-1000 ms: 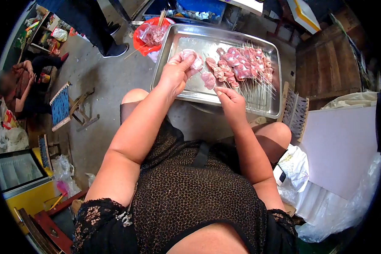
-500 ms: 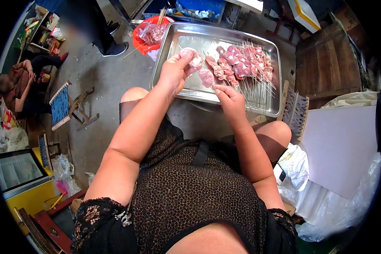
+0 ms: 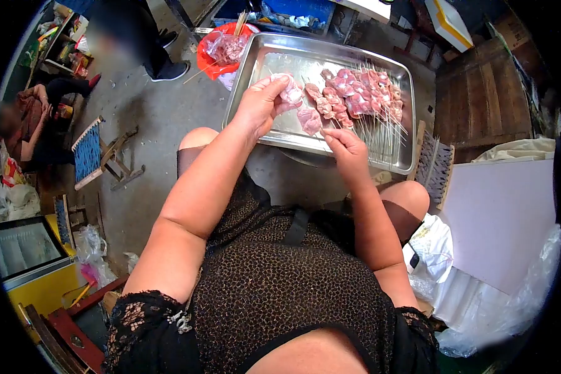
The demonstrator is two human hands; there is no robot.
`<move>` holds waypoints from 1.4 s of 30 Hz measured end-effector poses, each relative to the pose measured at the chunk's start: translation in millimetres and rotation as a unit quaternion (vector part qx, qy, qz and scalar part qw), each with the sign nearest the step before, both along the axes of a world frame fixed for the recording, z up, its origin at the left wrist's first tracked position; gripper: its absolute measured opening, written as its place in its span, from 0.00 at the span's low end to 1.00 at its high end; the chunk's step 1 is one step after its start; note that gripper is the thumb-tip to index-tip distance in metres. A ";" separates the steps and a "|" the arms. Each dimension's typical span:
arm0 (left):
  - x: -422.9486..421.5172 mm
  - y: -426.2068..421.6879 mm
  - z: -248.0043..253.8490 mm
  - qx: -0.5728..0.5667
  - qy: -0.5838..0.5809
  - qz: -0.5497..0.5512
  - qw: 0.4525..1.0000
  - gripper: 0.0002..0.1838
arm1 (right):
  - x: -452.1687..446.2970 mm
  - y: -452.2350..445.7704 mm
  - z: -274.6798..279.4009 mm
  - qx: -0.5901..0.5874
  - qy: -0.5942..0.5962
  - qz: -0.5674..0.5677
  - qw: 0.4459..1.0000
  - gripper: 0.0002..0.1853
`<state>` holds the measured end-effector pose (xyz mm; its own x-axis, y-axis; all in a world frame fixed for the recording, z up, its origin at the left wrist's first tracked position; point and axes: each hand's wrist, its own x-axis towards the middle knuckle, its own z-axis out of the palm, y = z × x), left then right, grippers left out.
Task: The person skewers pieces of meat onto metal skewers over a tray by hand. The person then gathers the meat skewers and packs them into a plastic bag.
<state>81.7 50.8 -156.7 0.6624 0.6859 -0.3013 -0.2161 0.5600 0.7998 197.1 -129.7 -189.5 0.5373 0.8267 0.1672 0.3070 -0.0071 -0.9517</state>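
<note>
Over the left part of a metal tray (image 3: 274, 138), my left hand (image 3: 260, 105) pinches a pale pink piece of meat (image 3: 289, 95). My right hand (image 3: 345, 148) is closed on the lower end of a thin skewer near the tray's front edge. A piece of meat (image 3: 309, 120) sits on that skewer, just below and right of the meat in my left hand. Several skewers loaded with meat (image 3: 361, 90) lie side by side in the tray's right half, their bare ends pointing toward me.
A red bag (image 3: 213, 70) with meat and sticks stands left of the tray. A folding stool (image 3: 88, 154) is on the floor at left. One person sits at far left; another stands at upper left. A white board (image 3: 502, 218) is at right.
Both hands have shifted slightly to the right since half a second ago, along with the meat and skewer. The loaded skewers in the tray look the same.
</note>
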 end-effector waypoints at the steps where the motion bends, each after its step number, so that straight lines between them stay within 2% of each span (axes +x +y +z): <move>1: -0.2 -0.1 0.1 0.000 0.000 0.000 1.000 0.14 | 0.4 0.4 -0.4 0.000 0.000 0.000 1.000 0.07; 13: -4.5 -1.8 1.5 0.007 0.013 -0.042 0.999 0.15 | -10.5 4.1 6.7 0.004 -0.034 -0.002 0.999 0.08; 19: 0.0 -13.0 -7.1 0.023 0.025 -0.071 0.997 0.14 | -14.8 13.8 10.5 -0.023 0.053 -0.025 0.998 0.08; 22: 2.1 -13.7 -2.8 0.004 0.005 -0.032 0.999 0.13 | -14.2 19.1 16.1 -0.007 0.071 -0.036 0.997 0.09; 25: 0.1 -6.8 -5.1 0.009 -0.007 0.019 1.000 0.13 | -12.6 11.5 19.5 -0.061 0.007 -0.027 0.998 0.09; 27: 0.0 2.3 -7.9 0.014 -0.027 0.032 0.999 0.12 | -14.8 -1.5 21.7 -0.084 -0.084 -0.008 0.993 0.08; 29: -0.7 -0.3 -9.1 0.006 0.014 -0.003 1.000 0.13 | -17.5 -3.9 20.0 -0.071 -0.074 0.000 0.995 0.08; 32: -0.9 0.0 -5.8 -0.003 0.015 -0.025 1.000 0.13 | -21.1 2.4 20.7 -0.024 -0.099 -0.024 0.994 0.08; 39: -3.4 3.4 -12.0 -0.005 0.039 -0.041 0.998 0.12 | -27.5 20.1 24.9 -0.029 -0.063 -0.037 0.997 0.07; 41: -2.9 5.1 -15.5 -0.006 0.041 -0.042 0.998 0.11 | -25.0 20.1 22.4 -0.032 -0.098 -0.025 0.994 0.08; 42: -3.0 4.1 -14.7 -0.022 0.040 -0.007 0.999 0.08 | -26.2 21.2 24.2 -0.043 -0.197 -0.016 0.979 0.10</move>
